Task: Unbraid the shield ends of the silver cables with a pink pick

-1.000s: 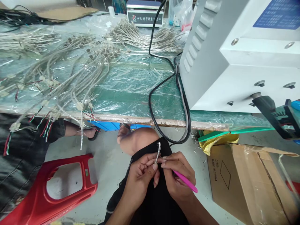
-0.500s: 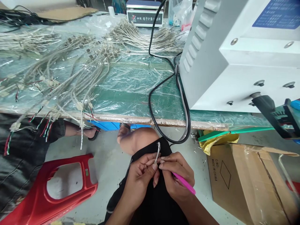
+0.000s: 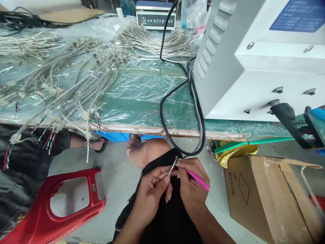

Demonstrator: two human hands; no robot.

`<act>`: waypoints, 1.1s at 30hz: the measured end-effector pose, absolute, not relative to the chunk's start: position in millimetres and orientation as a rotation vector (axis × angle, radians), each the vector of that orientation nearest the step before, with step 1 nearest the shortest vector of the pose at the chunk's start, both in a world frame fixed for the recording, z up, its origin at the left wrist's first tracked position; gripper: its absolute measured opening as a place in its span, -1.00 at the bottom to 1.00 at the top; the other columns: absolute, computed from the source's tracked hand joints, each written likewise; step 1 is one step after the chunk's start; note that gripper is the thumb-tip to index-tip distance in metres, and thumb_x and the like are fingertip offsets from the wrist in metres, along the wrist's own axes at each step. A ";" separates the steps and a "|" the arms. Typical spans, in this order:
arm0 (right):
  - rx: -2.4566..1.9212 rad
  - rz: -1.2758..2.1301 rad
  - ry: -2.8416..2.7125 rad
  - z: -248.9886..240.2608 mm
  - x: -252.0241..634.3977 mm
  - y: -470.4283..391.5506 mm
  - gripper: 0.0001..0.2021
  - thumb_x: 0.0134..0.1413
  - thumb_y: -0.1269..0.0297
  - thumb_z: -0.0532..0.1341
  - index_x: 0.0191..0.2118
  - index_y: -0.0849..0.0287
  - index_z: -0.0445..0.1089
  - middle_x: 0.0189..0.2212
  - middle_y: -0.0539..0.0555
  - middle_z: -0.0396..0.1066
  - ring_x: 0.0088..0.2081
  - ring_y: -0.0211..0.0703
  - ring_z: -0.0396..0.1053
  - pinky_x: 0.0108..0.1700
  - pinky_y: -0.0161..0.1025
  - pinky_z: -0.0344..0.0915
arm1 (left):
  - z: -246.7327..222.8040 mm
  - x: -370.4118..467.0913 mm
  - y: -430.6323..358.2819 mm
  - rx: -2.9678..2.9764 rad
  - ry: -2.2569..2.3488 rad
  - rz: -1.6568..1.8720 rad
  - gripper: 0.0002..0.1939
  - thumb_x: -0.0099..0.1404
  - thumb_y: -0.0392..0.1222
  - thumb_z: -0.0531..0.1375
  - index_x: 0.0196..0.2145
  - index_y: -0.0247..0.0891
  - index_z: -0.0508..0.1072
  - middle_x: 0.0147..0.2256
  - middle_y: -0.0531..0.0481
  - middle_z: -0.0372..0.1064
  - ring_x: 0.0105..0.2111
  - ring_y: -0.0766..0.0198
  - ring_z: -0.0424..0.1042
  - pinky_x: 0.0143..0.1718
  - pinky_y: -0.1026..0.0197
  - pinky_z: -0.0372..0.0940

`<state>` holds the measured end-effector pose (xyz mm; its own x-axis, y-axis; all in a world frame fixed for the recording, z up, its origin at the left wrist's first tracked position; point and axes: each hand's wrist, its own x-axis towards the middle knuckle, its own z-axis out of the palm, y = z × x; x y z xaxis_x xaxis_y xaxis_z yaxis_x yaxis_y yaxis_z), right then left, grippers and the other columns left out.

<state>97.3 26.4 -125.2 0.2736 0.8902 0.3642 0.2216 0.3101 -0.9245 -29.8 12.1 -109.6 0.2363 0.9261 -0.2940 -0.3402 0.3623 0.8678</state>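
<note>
Above my lap, my left hand (image 3: 155, 189) pinches a short silvery braided cable end (image 3: 173, 166) between thumb and fingers. The cable end slants up and to the right out of the pinch. My right hand (image 3: 193, 181) is closed around a bright pink pen-like tool (image 3: 197, 179), whose back end sticks out to the right. The tool's working tip is hidden by my fingers. My right thumb and fingertips are at the upper part of the cable end, close to or touching it; I cannot tell which.
Bundles of clear-jacketed cables (image 3: 88, 78) lie on the green table (image 3: 132, 112), some ends overhanging its edge. A scale (image 3: 155, 17) stands behind. A white machine (image 3: 228, 67) and black cord (image 3: 162, 112) are to the right. A red stool (image 3: 73, 203) and a cardboard box (image 3: 254, 196) flank me; another person's leg (image 3: 83, 140) shows left.
My right hand has moved up along the cable end, bringing the pink tool with it. The cable end now leans further right. My left hand keeps its pinch.
</note>
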 end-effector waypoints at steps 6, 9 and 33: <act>-1.299 0.626 -1.077 -129.8 100.6 35.4 -0.82 0.19 0.50 0.22 -0.33 0.10 0.52 -0.33 -0.02 0.39 -0.45 -0.32 0.43 -0.50 -0.35 0.42 | -111.9 -34.1 9.5 0.785 0.934 0.989 -0.78 0.39 -0.21 0.23 -0.06 -0.31 0.59 -0.53 0.00 0.47 -0.61 0.39 0.22 -0.52 0.28 0.11; -1.341 0.619 -0.976 -132.3 104.7 38.9 -0.83 0.19 0.51 0.22 -0.36 0.12 0.48 -0.37 -0.07 0.33 -0.59 -0.42 0.32 -0.56 -0.37 0.35 | -114.6 -34.5 5.0 0.725 0.923 1.042 -0.81 0.37 -0.23 0.25 -0.11 -0.32 0.60 -0.32 -0.18 0.60 -0.62 0.42 0.23 -0.51 0.27 0.15; -0.978 0.511 -1.554 -122.4 107.6 14.5 -0.67 0.06 0.71 0.22 -0.24 0.08 0.47 -0.32 0.02 0.42 -0.34 -0.23 0.57 -0.40 -0.33 0.52 | -116.1 -24.3 8.1 0.554 0.939 1.098 -0.74 0.27 -0.21 0.35 -0.10 -0.34 0.60 -0.59 0.04 0.42 -0.64 0.40 0.28 -0.57 0.33 0.21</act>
